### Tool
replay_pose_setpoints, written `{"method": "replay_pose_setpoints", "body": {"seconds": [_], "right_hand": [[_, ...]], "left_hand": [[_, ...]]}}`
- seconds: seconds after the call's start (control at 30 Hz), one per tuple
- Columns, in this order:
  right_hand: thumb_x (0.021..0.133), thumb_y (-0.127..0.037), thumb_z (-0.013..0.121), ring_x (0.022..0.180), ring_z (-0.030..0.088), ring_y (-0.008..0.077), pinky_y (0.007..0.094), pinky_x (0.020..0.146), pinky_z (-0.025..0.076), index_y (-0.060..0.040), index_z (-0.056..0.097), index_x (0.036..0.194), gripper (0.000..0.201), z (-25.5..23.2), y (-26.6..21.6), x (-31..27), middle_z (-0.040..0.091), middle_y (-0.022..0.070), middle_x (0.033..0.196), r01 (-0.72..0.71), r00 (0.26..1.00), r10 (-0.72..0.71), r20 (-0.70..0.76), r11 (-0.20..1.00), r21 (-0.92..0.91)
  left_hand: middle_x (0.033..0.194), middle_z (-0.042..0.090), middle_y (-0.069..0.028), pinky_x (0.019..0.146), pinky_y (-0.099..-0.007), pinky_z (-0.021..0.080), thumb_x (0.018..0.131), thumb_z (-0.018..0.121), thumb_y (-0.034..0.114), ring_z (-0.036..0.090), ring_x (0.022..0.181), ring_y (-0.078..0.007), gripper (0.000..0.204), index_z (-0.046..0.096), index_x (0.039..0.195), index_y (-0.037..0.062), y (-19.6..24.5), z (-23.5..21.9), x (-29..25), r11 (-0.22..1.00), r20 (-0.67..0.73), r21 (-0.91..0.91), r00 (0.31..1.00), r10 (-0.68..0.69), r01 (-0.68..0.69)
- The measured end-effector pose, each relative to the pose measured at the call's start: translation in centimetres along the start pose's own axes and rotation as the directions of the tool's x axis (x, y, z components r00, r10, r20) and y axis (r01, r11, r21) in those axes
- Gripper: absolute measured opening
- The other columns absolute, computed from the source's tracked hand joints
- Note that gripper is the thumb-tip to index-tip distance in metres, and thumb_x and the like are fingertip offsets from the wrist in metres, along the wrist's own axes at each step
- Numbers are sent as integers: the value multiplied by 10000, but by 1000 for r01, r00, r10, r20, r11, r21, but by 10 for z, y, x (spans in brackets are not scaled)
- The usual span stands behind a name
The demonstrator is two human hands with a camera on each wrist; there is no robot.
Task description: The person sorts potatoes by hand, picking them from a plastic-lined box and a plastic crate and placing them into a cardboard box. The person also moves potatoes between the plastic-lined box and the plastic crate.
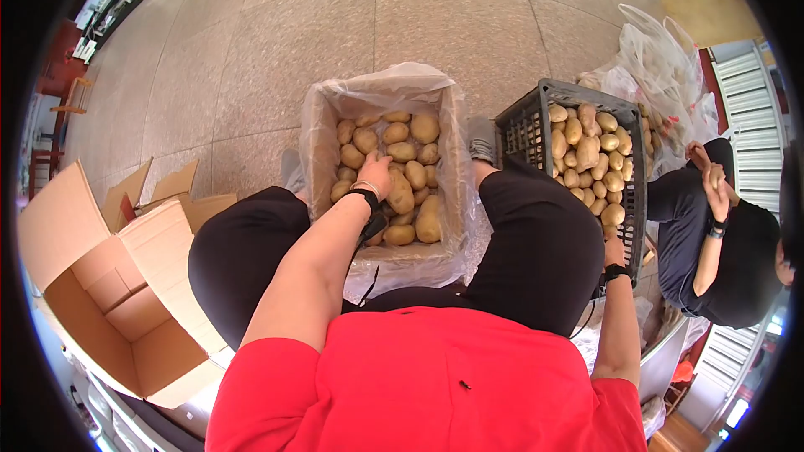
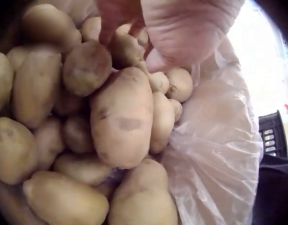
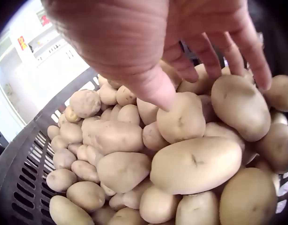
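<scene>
A red shirt [image 1: 419, 385] fills the frame's bottom. At centre, the left hand [image 1: 374, 174] rests relaxed fingers on potatoes [image 1: 400, 192] in a plastic-lined box [image 1: 311, 130]. At right, the right hand [image 1: 614, 249], fingers loose, hovers over crate [image 1: 523, 130] potatoes. They look firm, weighty and dry: grip around the middle. Stone-tiled floor [image 1: 251, 42]; cardboard box [image 1: 100, 285] at left.

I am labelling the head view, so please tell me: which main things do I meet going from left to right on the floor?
Empty cardboard box → plastic-lined box of potatoes with the left hand in it → black crate of potatoes → second person in dark clothes.
</scene>
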State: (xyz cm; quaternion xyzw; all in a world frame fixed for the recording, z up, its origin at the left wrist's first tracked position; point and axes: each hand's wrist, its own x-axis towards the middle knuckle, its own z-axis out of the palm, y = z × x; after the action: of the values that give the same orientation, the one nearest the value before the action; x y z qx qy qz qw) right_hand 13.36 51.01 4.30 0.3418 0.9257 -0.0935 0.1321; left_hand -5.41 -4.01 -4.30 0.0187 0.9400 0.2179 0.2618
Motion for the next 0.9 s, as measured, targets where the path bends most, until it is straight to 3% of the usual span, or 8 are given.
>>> {"method": "replay_pose_setpoints", "body": {"seconds": [0.07, 0.27, 0.53, 0.6, 0.77, 0.8, 0.83, 0.9], "right_hand": [[725, -249, 683, 994, 616, 396, 464, 854, 488, 18, 600, 1062, 438, 14, 16, 11, 643, 270, 1008, 38, 998, -31, 62, 993, -110], [692, -222, 714, 1038, 606, 383, 443, 891, 486, 6, 599, 1066, 452, 8, 11, 7, 629, 264, 1071, -30, 984, 40, 174, 998, -56], [687, -226, 702, 991, 625, 387, 443, 861, 496, 15, 588, 1006, 416, 7, 6, -15, 656, 241, 995, -129, 992, 130, 9, 989, -75], [703, -250, 685, 909, 638, 404, 467, 828, 501, 10, 579, 960, 381, -7, -5, -25, 667, 230, 917, -10, 1000, 12, 9, 984, -177], [717, -292, 701, 832, 638, 413, 449, 715, 500, 35, 584, 918, 401, -81, -67, -39, 648, 261, 846, 193, 971, -184, -152, 980, 48], [726, -283, 709, 770, 644, 374, 429, 690, 497, 44, 569, 917, 404, -88, -71, -26, 637, 245, 799, 257, 960, -225, -170, 944, 204], [759, -240, 694, 661, 639, 265, 367, 596, 502, 45, 566, 919, 351, -113, -96, -29, 630, 177, 752, 376, 925, -346, -157, 890, 258], [819, -202, 667, 569, 586, 103, 242, 445, 454, 52, 585, 958, 301, -159, -164, -48, 612, 58, 764, 351, 919, -393, -38, 771, 531]], "left_hand": [[1458, 318, -239, 1064, -407, 387, 850, 584, 149, 444, 1262, -376, 479, 520, 1322, 95, -3, 7, 6, 1000, -12, -14, 1000, 11, -11], [1420, 378, -234, 1050, -407, 400, 860, 577, 191, 470, 1234, -372, 452, 544, 1299, 85, 5, 3, 3, 999, 26, -24, 999, -39, 40], [1333, 462, -212, 1010, -420, 424, 867, 570, 187, 512, 1171, -366, 418, 563, 1268, 72, 34, -7, -5, 999, 39, -15, 998, -52, 53], [1213, 556, -204, 984, -420, 434, 872, 575, 196, 538, 1125, -365, 376, 589, 1225, 66, 41, -4, -3, 984, -154, -50, 975, 161, -170], [1121, 628, -182, 916, -362, 477, 878, 604, 209, 614, 1027, -305, 353, 598, 1196, 56, 102, -28, -7, 858, -240, -374, 930, 277, -352], [1113, 640, -172, 889, -337, 493, 880, 615, 208, 638, 992, -268, 353, 595, 1198, 55, 118, -36, -12, 772, -246, -503, 921, 303, -388], [1113, 640, -172, 889, -337, 493, 880, 615, 208, 638, 992, -268, 353, 595, 1198, 55, 135, -43, -19, 770, -247, -504, 919, 307, -393], [1139, 637, -150, 843, -306, 508, 895, 621, 197, 641, 973, -186, 351, 584, 1215, 58, 167, -59, -37, 531, -266, -728, 892, 364, -434]]}}
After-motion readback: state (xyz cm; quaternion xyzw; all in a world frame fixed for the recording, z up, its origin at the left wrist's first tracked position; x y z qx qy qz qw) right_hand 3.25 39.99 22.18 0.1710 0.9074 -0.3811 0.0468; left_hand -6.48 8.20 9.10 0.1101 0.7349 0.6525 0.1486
